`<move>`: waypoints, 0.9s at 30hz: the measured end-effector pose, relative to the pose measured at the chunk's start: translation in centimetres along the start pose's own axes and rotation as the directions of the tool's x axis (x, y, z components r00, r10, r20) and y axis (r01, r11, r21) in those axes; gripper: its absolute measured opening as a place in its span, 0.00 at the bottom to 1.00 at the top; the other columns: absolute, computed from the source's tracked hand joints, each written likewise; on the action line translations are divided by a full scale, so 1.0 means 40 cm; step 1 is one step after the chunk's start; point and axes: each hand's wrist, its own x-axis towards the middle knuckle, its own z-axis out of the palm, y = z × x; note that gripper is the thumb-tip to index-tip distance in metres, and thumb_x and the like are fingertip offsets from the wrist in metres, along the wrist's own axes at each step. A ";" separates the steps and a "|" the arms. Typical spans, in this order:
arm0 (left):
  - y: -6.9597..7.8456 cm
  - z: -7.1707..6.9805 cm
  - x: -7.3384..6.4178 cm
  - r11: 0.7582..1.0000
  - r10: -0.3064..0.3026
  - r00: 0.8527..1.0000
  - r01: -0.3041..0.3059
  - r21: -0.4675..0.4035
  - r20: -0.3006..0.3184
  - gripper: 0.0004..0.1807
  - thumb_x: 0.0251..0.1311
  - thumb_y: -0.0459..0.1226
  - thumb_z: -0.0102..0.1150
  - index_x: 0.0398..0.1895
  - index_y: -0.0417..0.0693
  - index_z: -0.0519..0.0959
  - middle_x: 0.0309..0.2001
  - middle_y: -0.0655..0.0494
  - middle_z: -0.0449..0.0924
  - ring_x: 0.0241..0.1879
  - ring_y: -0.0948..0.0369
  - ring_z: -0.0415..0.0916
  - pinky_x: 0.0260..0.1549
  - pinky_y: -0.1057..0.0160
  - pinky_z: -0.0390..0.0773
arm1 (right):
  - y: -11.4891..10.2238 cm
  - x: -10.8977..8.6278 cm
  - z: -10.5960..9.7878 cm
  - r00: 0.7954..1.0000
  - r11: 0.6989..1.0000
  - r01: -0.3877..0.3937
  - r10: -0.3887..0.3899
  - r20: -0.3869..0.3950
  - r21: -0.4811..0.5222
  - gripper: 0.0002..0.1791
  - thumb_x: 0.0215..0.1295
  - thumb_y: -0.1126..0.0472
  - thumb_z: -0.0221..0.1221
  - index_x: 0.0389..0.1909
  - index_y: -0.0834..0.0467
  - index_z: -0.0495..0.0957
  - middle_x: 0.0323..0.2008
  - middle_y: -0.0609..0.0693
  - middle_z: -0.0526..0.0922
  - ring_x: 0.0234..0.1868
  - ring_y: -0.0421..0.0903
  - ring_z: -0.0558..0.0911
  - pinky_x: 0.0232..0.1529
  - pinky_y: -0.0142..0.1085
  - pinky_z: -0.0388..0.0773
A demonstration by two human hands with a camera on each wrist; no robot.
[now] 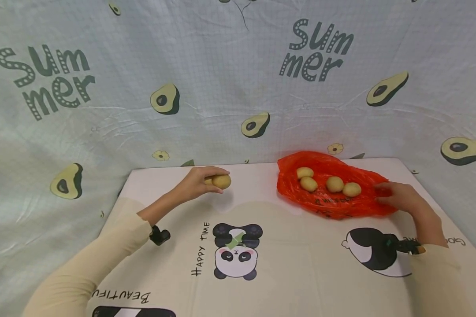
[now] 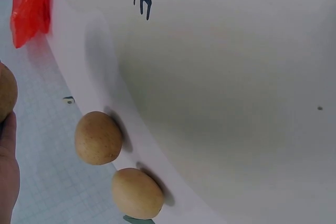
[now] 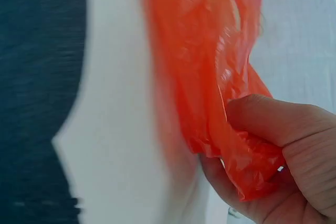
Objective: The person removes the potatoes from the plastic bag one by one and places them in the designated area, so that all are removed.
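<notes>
My left hand (image 1: 198, 180) holds a yellow-brown potato (image 1: 221, 181) above the back left of the table; the potato shows at the left wrist view's edge, with part of the thumb against it. Two more potatoes, a rounder one (image 2: 98, 138) and a paler one (image 2: 137, 193), lie near the table's back edge in that view; in the head view the hand mostly hides them. On the right, my right hand (image 1: 402, 198) pinches the gathered end of a red plastic bag (image 3: 194, 66) between thumb and fingers. Several potatoes (image 1: 335, 184) sit on the spread bag.
A white cloth with printed pandas (image 1: 236, 262) and lettering covers the table (image 1: 293, 246). Right behind the table's back edge hangs a pale curtain (image 1: 214, 132) with avocado prints. Each wrist carries a small dark strapped device (image 1: 159, 235).
</notes>
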 end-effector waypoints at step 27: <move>-0.011 0.009 0.019 0.998 -0.068 0.997 0.068 0.001 -0.026 0.31 0.51 0.33 0.78 0.61 0.45 0.81 0.61 0.48 0.81 0.60 0.50 0.78 0.60 0.50 0.77 | 0.026 -0.050 -0.042 0.996 0.947 0.069 -0.082 0.029 0.315 0.30 0.77 0.54 0.55 0.73 0.65 0.63 0.68 0.72 0.65 0.65 0.71 0.61 0.43 0.32 0.80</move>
